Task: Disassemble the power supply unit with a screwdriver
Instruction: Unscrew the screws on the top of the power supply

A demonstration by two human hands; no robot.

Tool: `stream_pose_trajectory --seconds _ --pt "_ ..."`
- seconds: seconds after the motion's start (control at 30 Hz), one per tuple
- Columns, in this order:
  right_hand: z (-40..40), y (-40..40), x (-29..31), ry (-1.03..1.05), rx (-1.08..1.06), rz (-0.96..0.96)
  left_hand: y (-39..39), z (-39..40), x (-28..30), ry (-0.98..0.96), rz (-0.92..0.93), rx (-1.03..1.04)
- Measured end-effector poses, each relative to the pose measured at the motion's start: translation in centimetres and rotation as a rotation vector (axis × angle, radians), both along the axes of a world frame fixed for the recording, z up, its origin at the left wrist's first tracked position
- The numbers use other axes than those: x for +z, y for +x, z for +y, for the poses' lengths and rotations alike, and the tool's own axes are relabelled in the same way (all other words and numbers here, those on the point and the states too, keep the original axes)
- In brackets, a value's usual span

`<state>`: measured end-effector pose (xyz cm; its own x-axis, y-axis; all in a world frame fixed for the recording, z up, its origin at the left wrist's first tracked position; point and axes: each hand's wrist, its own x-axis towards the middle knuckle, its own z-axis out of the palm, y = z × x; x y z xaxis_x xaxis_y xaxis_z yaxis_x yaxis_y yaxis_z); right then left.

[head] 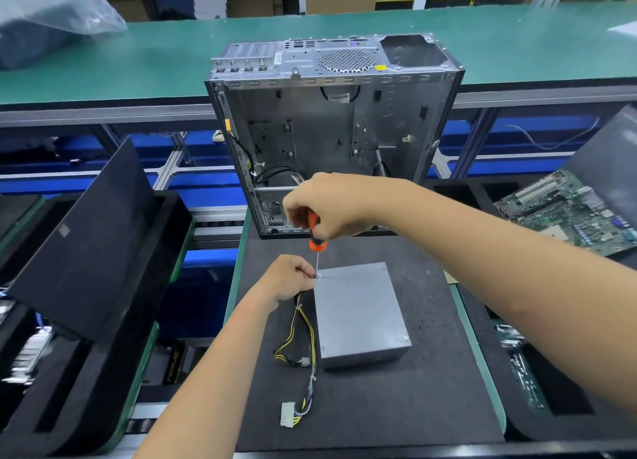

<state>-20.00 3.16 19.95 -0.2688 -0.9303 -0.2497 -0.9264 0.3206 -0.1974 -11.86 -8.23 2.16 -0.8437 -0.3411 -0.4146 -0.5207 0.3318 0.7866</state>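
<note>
A grey metal power supply unit point(360, 312) lies flat on the black mat point(396, 400), its yellow and black cable bundle point(305, 341) trailing off its left side to a white connector point(287, 413). My right hand point(331, 205) grips the orange and black handle of a screwdriver point(315, 238), held upright with its tip on a screw at the unit's far left corner. My left hand point(287, 279) sits at that same corner, fingers pinching the screwdriver's shaft just above the screw.
An empty open computer case point(336, 127) stands on the mat's far edge. A green motherboard point(568, 210) lies at the right. Black foam trays point(86, 251) flank the mat on the left and right. A green bench point(172, 55) runs across the back.
</note>
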Motion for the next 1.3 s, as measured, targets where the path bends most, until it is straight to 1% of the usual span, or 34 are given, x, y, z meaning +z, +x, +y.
stream_pose_trajectory --seconds 0.03,0.1,0.17,0.23,0.33,0.43,0.63,0.8,0.93,1.03,1.2,1.3 --pt "0.1 0.0 0.1 0.013 0.009 -0.001 0.0 0.0 0.0 -0.001 0.000 0.000" --pt "0.1 0.0 -0.1 0.021 0.011 0.071 0.0 0.0 -0.1 -0.006 0.003 -0.008" --pt "0.0 0.1 -0.5 0.029 -0.048 0.154 0.0 0.0 -0.2 -0.005 0.005 -0.013" --pt "-0.1 0.1 -0.9 0.036 -0.097 0.195 0.0 -0.1 -0.3 -0.003 0.009 -0.008" --pt "0.0 0.0 -0.7 -0.033 -0.065 0.096 0.0 -0.1 -0.6 -0.015 0.019 0.002" --pt "0.3 -0.3 -0.4 -0.054 -0.043 -0.018 0.0 0.0 -0.9 -0.030 0.028 0.002" --pt "0.2 -0.2 -1.3 -0.055 -0.154 0.104 0.2 -0.2 -1.0 -0.061 0.061 -0.038" --pt "0.6 -0.1 -0.7 -0.056 -0.108 -0.015 0.6 -0.1 -0.9 -0.090 0.147 -0.070" --pt "0.8 -0.3 -0.8 -0.079 -0.115 -0.016 0.7 -0.3 -0.8 -0.147 0.200 -0.122" --pt "1.0 -0.7 -0.8 -0.050 -0.141 -0.002 0.6 -0.5 -0.6 -0.229 0.210 -0.187" --pt "1.1 -0.9 -0.9 -0.035 -0.152 -0.006 -0.2 -0.7 0.1 -0.429 0.218 -0.369" --pt "1.2 -0.8 -0.9 -0.043 -0.161 -0.007 -0.3 -0.8 -0.1 -0.452 0.206 -0.381"
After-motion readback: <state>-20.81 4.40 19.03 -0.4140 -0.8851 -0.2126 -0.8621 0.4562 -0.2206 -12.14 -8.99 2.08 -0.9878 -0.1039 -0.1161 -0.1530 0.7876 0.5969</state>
